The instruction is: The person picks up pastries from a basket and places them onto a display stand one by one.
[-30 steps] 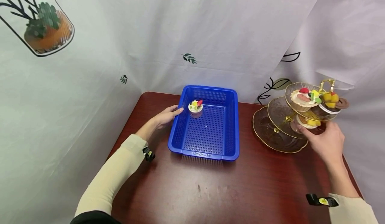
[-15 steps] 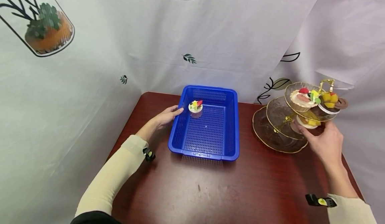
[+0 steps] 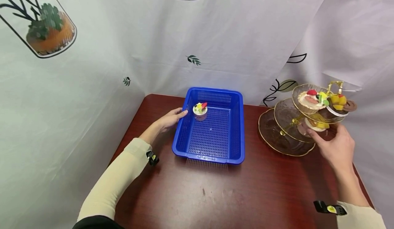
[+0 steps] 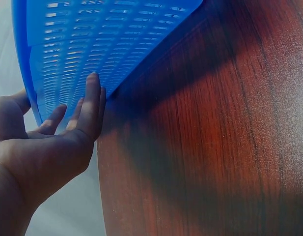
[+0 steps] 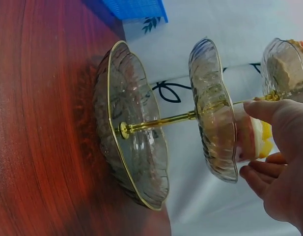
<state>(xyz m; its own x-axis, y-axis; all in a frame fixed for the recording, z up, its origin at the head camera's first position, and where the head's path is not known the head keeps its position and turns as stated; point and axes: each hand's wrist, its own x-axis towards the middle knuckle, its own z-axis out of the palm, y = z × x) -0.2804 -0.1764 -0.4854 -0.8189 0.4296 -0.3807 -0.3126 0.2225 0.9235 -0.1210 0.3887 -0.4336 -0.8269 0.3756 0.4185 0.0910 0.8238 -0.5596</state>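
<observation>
My left hand [image 3: 169, 118] holds the left side wall of a blue plastic basket [image 3: 209, 159], thumb over the rim and fingers along the slotted outside [image 4: 72, 64]. Inside the basket, near its left wall, stands a small toy dessert cup [image 3: 200, 109] with cream and red and yellow fruit. At the right, my right hand [image 3: 337, 147] pinches another dessert cup [image 3: 320, 125] with yellow fruit on the middle tier of a glass cake stand [image 3: 271, 138]. In the right wrist view, thumb and fingers lie on either side of that cup [image 5: 248, 140].
On the stand's top tier sit a fruit tart [image 3: 309, 102] and a chocolate dessert [image 3: 337, 106], beside a gold handle [image 3: 335, 83]. This top tier overhangs the gripped cup. A gold post [image 5: 163, 121] joins the tiers. The table [image 3: 209, 194] meets printed cloth [image 3: 160, 51] behind.
My right hand shifts very slightly at the cup, and the stand sways a little. The left hand and the basket stay still.
</observation>
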